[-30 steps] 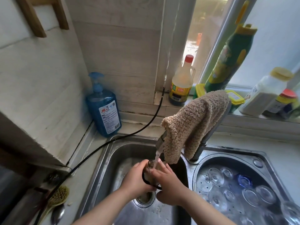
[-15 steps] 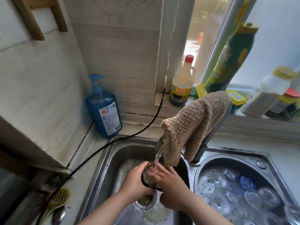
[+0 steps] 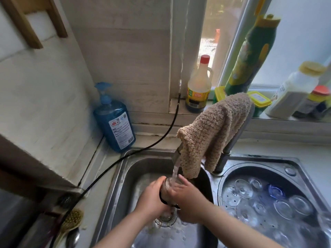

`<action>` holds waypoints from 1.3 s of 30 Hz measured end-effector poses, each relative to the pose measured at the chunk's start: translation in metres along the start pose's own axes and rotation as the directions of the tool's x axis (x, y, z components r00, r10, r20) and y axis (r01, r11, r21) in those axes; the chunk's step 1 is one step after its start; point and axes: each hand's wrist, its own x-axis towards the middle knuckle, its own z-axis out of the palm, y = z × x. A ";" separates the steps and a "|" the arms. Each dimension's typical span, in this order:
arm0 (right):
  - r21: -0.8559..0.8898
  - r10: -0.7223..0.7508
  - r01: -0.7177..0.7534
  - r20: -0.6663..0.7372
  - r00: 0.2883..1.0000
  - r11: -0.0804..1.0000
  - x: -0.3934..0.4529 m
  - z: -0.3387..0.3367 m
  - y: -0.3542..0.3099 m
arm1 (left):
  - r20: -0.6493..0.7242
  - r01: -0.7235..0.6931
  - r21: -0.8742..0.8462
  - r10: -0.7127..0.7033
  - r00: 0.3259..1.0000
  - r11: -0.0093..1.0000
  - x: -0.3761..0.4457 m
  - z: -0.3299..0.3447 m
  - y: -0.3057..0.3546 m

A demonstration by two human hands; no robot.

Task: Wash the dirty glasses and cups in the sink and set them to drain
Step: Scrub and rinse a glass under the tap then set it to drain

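- left hand (image 3: 152,197) wrapped round the side of a clear glass jar with a black band (image 3: 167,191); grip pressed onto the glass; jar held over the drain of the left stainless steel sink basin (image 3: 129,178)
- right hand (image 3: 188,199) on the jar's other side, fingers (image 3: 180,184) curled over its mouth; grip also closed on the jar
- thin stream of water (image 3: 175,171) runs from the grey metal tap (image 3: 232,140) straight into the jar's opening; suds and water pooled on the basin floor around the round metal drain strainer (image 3: 165,220)
- fuzzy tan dishcloth (image 3: 213,133) draped over the tap spout, hanging just above the hands
- right round basin with perforated steel tray (image 3: 231,199): several clear stemmed glasses (image 3: 243,187) upside down on it, plus one small blue glass (image 3: 275,191)
- blue pump bottle of dish soap (image 3: 114,120) in the tabletop corner behind the left basin; black cable (image 3: 125,156) runs past it over the sink rim
- windowsill: red-capped sauce bottle (image 3: 198,86), tall green and yellow bottle (image 3: 254,54), white bottle with yellow cap (image 3: 295,90)
- wooden bristle brush (image 3: 71,222) at bottom left, beside the sink
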 end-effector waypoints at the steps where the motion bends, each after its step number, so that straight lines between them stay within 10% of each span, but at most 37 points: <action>1: 0.126 0.031 -0.029 -0.019 0.999 0.992 0.004 0.004 -0.007 | -0.003 0.009 -0.005 -0.009 1.000 1.000 0.000 0.000 -0.001; 5: 0.575 0.137 -0.114 0.003 0.991 0.810 -0.008 0.006 -0.015 | -0.021 0.046 0.002 -0.046 0.999 0.999 -0.001 -0.003 -0.009; 11: -0.074 -0.012 0.016 0.047 0.999 0.997 -0.018 -0.002 0.012 | 0.041 0.025 0.007 -0.026 0.999 1.000 -0.006 0.001 -0.009; 17: 0.450 0.113 -0.129 0.063 0.992 0.884 -0.008 0.010 -0.017 | 0.024 0.061 -0.054 -0.060 0.998 0.997 -0.003 0.005 -0.009; 24: 0.030 0.019 -0.021 0.042 0.999 0.999 -0.004 0.006 0.007 | 0.061 0.070 -0.024 -0.068 0.996 0.997 -0.011 0.004 -0.004; 35: 0.286 0.100 -0.073 -0.080 0.992 0.955 -0.009 0.010 0.013 | 0.108 0.054 -0.156 -0.038 0.993 0.986 -0.004 -0.011 -0.011; 39: 0.712 0.172 -0.032 -0.125 0.977 0.701 -0.016 0.008 0.018 | 0.267 0.184 -0.322 -0.098 0.959 0.929 -0.004 -0.014 -0.011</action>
